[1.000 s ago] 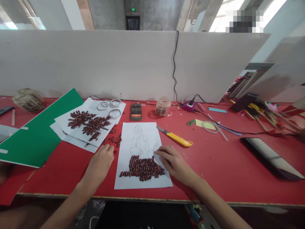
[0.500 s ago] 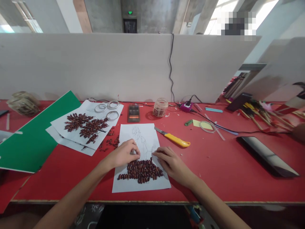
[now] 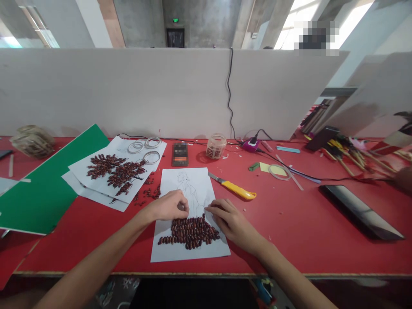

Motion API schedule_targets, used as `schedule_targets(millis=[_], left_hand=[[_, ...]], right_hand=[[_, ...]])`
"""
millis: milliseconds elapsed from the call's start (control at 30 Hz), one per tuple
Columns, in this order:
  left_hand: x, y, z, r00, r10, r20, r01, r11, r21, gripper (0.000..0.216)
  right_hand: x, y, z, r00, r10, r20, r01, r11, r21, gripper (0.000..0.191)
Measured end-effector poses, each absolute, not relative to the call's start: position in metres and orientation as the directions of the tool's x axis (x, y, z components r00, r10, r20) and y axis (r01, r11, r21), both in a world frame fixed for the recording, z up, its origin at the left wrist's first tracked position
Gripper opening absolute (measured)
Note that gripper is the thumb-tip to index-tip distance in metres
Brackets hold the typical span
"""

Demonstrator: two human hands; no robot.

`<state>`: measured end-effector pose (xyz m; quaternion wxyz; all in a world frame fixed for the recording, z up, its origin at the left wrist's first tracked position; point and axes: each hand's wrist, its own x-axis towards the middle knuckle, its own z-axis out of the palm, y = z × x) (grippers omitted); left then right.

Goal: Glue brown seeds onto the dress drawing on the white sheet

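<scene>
Overlying flat white paper (image 3: 202, 184), curled hands (image 3: 169, 206) border glossy oval beans (image 3: 189, 232).

Glossy brown beans (image 3: 189, 231) on paper (image 3: 195, 199).

Red worktable (image 3: 289, 240), utility knife (image 3: 234, 187) and bean pictures (image 3: 189, 233) mark a craft workshop.

Drawing sheet (image 3: 203, 185) of smooth matt white paper, glossy hard-looking brown seeds (image 3: 192, 231), smooth red tabletop (image 3: 273, 231) with slight sheen, cutter (image 3: 238, 190) with yellow plastic handle and metal blade, clear shiny jar (image 3: 216, 146), flat device (image 3: 362, 211) with glossy reflective face, matt white partition (image 3: 128, 92)
</scene>
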<state>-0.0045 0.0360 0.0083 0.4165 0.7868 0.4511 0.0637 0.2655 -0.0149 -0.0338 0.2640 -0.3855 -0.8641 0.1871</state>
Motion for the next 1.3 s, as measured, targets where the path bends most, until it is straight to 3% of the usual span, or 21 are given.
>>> schedule_targets(millis=[533,767,833,900,1100,1300], left_hand=[[0.001,0.054,0.012,0.675,0.657,-0.336,0.665,-0.344,0.663,0.012],[-0.002,0.031,0.013,0.603,0.787,-0.128,0.677,-0.420,0.604,0.008],[-0.007,0.017,0.013,0.593,0.804,-0.043,0.664,-0.458,0.590,0.018],[-0.013,0.002,0.011,0.610,0.792,0.023,0.670,-0.531,0.519,0.029],[-0.025,-0.032,-0.010,0.691,0.718,0.083,0.712,-0.696,0.093,0.043],[-0.026,-0.039,-0.030,0.776,0.576,0.259,0.590,-0.807,0.025,0.045]], right_hand=[[0.266,-0.016,-0.034,-0.571,0.766,0.295,0.565,0.627,-0.536,0.035],[0.266,-0.015,-0.035,-0.567,0.769,0.294,0.569,0.624,-0.536,0.036],[0.267,-0.015,-0.036,-0.569,0.768,0.295,0.566,0.626,-0.536,0.036],[0.267,-0.015,-0.037,-0.572,0.763,0.301,0.563,0.633,-0.532,0.036],[0.267,-0.014,-0.038,-0.573,0.766,0.293,0.566,0.628,-0.535,0.035],[0.269,-0.014,-0.041,-0.579,0.761,0.293,0.563,0.633,-0.531,0.035]])
